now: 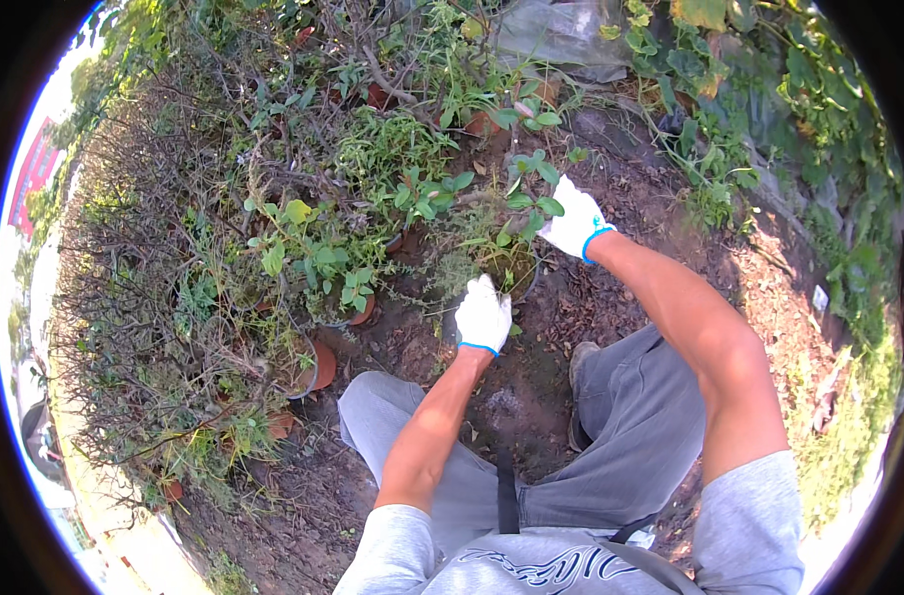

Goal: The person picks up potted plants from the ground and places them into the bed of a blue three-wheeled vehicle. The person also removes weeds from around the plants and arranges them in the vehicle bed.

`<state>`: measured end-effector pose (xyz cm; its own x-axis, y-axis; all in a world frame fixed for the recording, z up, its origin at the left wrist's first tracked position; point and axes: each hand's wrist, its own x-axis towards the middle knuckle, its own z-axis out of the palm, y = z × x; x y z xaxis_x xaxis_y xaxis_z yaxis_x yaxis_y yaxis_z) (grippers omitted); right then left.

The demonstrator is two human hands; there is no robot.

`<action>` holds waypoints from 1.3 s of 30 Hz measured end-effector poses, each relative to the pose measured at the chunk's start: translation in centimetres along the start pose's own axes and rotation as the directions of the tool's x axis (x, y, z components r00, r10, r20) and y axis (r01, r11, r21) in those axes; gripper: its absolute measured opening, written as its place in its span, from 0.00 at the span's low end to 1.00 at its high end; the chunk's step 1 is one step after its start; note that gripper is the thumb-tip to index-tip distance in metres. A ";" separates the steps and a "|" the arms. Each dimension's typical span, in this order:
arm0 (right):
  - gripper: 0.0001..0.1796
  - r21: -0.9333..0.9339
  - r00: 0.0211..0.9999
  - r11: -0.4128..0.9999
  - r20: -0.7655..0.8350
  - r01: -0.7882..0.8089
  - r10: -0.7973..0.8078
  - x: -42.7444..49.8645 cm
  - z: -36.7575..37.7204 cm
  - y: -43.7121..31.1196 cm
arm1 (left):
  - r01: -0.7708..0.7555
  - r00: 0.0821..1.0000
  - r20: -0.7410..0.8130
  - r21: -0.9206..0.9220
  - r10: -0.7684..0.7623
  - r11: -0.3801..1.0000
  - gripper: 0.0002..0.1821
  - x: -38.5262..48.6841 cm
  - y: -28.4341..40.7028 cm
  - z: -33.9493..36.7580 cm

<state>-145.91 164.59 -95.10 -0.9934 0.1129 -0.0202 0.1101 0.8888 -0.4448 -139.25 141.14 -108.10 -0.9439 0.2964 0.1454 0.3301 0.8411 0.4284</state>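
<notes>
Both my hands wear white knit gloves with blue cuffs. My left hand (484,315) is at the near left side of a potted plant, its fingers bunched by thin green stems; whether it grips them cannot be told. My right hand (574,217) is at the far right side of the same pot, beside a leafy branch (522,201), its fingertips partly behind leaves. Between them lies the pot's mossy soil (513,269) with grassy weeds, and the pot's rim shows at the right. Feathery weeds (452,271) spread left of the pot.
Terracotta pots (323,366) with dense, twiggy shrubs (162,245) crowd the left. Bare soil with dry leaves (586,297) lies around my feet. Clear plastic sheeting (559,30) is at the top, and broad-leaved vines (816,97) hang at the right.
</notes>
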 end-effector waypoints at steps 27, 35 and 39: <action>0.45 -0.004 0.995 0.998 0.074 0.061 -0.060 -0.4 -1.9 -2.3 | 0.443 0.878 -0.037 -0.315 -0.477 0.839 0.17 2.7 -9.9 -0.6; 0.41 0.017 0.999 0.999 0.020 0.042 -0.042 0.4 -1.0 -0.8 | -0.271 0.962 -0.043 -0.066 0.269 0.960 0.39 4.0 -4.2 -3.4; 0.39 0.050 0.997 0.996 0.043 0.068 -0.071 0.0 -1.4 -2.0 | -0.381 0.923 0.065 0.002 0.380 0.924 0.44 8.2 -3.5 -3.7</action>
<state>-146.06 163.37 -92.98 -0.9992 0.0305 -0.0277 0.0401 0.8712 -0.4893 -148.19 138.94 -105.08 -0.7449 0.6229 0.2391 0.6652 0.6655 0.3386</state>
